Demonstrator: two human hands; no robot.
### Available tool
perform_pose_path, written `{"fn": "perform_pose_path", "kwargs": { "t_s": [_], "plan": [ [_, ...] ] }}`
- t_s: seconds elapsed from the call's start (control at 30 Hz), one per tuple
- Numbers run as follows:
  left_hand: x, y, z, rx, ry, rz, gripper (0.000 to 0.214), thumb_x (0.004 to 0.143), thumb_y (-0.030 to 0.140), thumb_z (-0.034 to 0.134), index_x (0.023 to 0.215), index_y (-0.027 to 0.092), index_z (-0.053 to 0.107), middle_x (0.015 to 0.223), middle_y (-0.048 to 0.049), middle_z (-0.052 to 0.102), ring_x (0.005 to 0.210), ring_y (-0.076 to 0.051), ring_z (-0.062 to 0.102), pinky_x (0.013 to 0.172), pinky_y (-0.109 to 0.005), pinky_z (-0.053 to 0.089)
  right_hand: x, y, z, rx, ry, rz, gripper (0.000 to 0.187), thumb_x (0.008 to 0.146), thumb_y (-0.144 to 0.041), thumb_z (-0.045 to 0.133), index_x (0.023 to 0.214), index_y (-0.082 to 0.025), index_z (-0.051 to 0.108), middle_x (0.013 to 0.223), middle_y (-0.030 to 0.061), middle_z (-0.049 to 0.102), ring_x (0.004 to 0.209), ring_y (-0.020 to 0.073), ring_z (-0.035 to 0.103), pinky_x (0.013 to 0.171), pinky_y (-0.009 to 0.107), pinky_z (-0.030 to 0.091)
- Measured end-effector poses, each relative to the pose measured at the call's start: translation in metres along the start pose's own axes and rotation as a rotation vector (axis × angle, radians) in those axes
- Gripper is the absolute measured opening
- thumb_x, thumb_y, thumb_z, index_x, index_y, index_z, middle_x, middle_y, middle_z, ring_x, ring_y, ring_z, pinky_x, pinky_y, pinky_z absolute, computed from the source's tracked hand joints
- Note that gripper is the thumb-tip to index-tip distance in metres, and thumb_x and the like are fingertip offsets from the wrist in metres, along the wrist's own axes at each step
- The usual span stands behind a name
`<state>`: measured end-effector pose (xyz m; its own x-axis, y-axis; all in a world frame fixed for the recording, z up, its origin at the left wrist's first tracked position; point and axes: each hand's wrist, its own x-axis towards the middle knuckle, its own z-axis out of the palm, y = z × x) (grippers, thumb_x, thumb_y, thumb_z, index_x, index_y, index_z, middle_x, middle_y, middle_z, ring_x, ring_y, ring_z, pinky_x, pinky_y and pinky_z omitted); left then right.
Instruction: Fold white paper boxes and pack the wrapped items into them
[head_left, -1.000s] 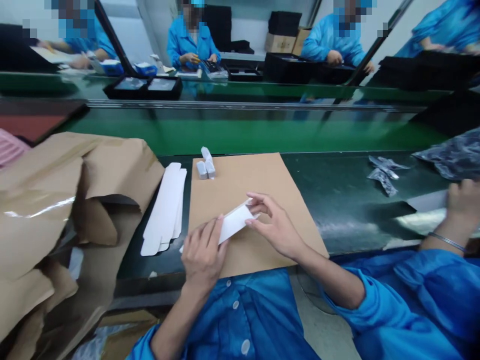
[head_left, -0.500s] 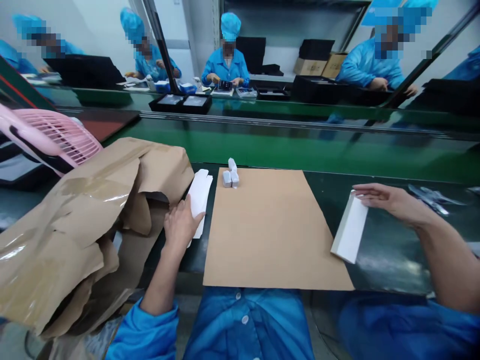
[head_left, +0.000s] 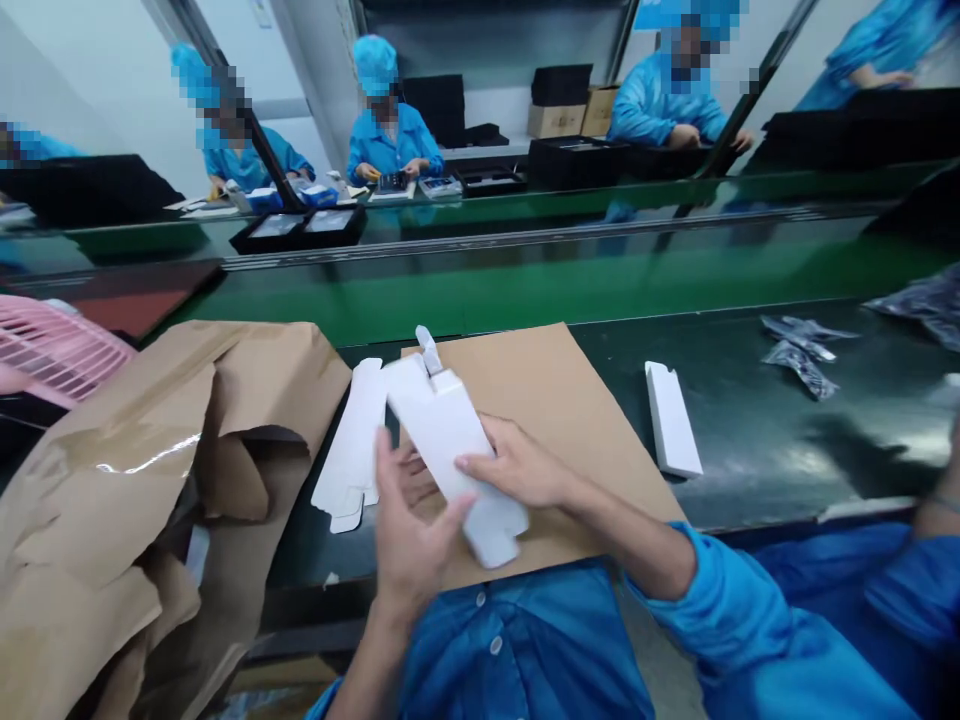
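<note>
1. Right hand (head_left: 521, 465): fingers closed on the white carton blank (head_left: 450, 430), thumb on the face toward me, the others mostly hidden behind it.
2. Left hand (head_left: 412, 525): fingers spread, thumb by the blank's near edge; too blurred to tell whether it touches.
3. Blank: held tilted over the brown cardboard sheet (head_left: 525, 375), upper end in front of the small pale blocks (head_left: 429, 350) at the sheet's far corner. Flaps show at both ends; can't tell whether the walls are opened out or flat.
4. Handling it well, I'd judge: keep the right grip light, near the middle, so the panel doesn't buckle (thin card, by the look of it). Let the left fingers take the opposite long edge, then press evenly along the creases; fingertips clear of the end flaps, which look easy to bend.
5. Left of the sheet: more flat white blanks (head_left: 349, 445) on the dark tabletop (head_left: 750, 390), near the crumpled brown paper (head_left: 112, 460). Better not to brush them.
6. Right of the sheet, apart from it: one formed white box (head_left: 673, 420) lying down; small plastic bags (head_left: 802, 352) farther right.
</note>
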<state>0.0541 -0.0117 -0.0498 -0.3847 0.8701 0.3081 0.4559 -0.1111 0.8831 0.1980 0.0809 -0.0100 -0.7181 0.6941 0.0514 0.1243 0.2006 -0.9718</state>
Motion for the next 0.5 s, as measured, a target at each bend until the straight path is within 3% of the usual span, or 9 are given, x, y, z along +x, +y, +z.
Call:
{"fn": "perform_pose_path", "kwargs": {
  "t_s": [0.03,0.1,0.13,0.17,0.23,0.33,0.4,0.5],
  "plan": [
    [0.004,0.004,-0.010,-0.085,-0.024,-0.038,0.092,0.081,0.046,0.066,0.153,0.025,0.013,0.129,-0.0147,0.057,0.103,-0.024,0.065,0.078,-0.034,0.057,-0.003,-0.009,-0.014,-0.104,-0.180,-0.003,0.024,0.085,-0.025,0.058,0.107,-0.015,0.062,0.095,0.0035,0.068,0.080,0.0164,0.061,0.068,0.025,0.048],
    [0.017,0.009,-0.032,-0.136,-0.142,-0.104,0.070,0.081,0.045,0.066,0.142,0.021,0.042,0.109,-0.0097,0.068,0.085,-0.018,0.067,0.069,-0.028,0.056,-0.011,-0.024,-0.041,-0.354,-0.513,-0.023,0.017,0.086,-0.023,0.060,0.101,-0.015,0.064,0.085,0.0020,0.067,0.072,0.0149,0.059,0.063,0.024,0.044],
    [0.025,0.011,-0.040,-0.120,-0.227,-0.130,0.055,0.081,0.045,0.067,0.128,0.019,0.057,0.097,-0.0074,0.071,0.077,-0.017,0.067,0.066,-0.025,0.055,-0.016,-0.029,-0.050,-0.488,-0.589,-0.031,0.016,0.088,-0.023,0.060,0.101,-0.015,0.064,0.083,0.0025,0.067,0.071,0.0156,0.059,0.063,0.025,0.044],
    [0.031,0.012,-0.045,-0.095,-0.301,-0.153,0.042,0.080,0.045,0.068,0.112,0.017,0.067,0.086,-0.0056,0.071,0.071,-0.015,0.065,0.062,-0.024,0.053,-0.020,-0.032,-0.054,-0.621,-0.570,-0.039,0.018,0.089,-0.024,0.059,0.104,-0.016,0.064,0.085,0.0038,0.067,0.074,0.0172,0.060,0.065,0.027,0.044],
    [0.037,0.013,-0.046,-0.068,-0.316,-0.189,0.032,0.079,0.045,0.068,0.090,0.015,0.071,0.074,-0.0039,0.070,0.064,-0.014,0.063,0.057,-0.022,0.050,-0.029,-0.031,-0.048,-0.864,-0.331,-0.073,0.034,0.089,-0.030,0.061,0.121,-0.017,0.059,0.099,0.0093,0.068,0.087,0.0231,0.062,0.075,0.033,0.047],
    [0.037,0.011,-0.037,-0.076,-0.202,-0.239,0.032,0.080,0.046,0.067,0.090,0.016,0.069,0.076,-0.0031,0.070,0.063,-0.012,0.060,0.055,-0.020,0.047,-0.039,-0.015,-0.022,-1.134,0.011,-0.182,0.072,0.083,-0.041,0.069,0.142,-0.012,0.039,0.117,0.0177,0.062,0.101,0.0311,0.058,0.084,0.043,0.047],
    [0.036,0.007,-0.034,-0.089,-0.244,-0.247,0.031,0.082,0.044,0.066,0.094,0.016,0.068,0.078,-0.0029,0.070,0.065,-0.011,0.060,0.057,-0.019,0.046,-0.043,-0.003,-0.009,-1.243,0.058,-0.260,0.075,0.081,-0.040,0.070,0.141,-0.006,0.039,0.115,0.0193,0.061,0.099,0.0324,0.057,0.082,0.045,0.047],
    [0.038,-0.001,-0.042,-0.131,-0.514,-0.240,0.032,0.084,0.042,0.064,0.102,0.016,0.066,0.079,-0.0023,0.070,0.069,-0.011,0.060,0.060,-0.019,0.045,-0.048,0.007,-0.007,-1.273,0.032,-0.364,0.059,0.083,-0.030,0.067,0.133,-0.005,0.047,0.113,0.0177,0.061,0.098,0.0310,0.055,0.082,0.044,0.048]
  ]
}}
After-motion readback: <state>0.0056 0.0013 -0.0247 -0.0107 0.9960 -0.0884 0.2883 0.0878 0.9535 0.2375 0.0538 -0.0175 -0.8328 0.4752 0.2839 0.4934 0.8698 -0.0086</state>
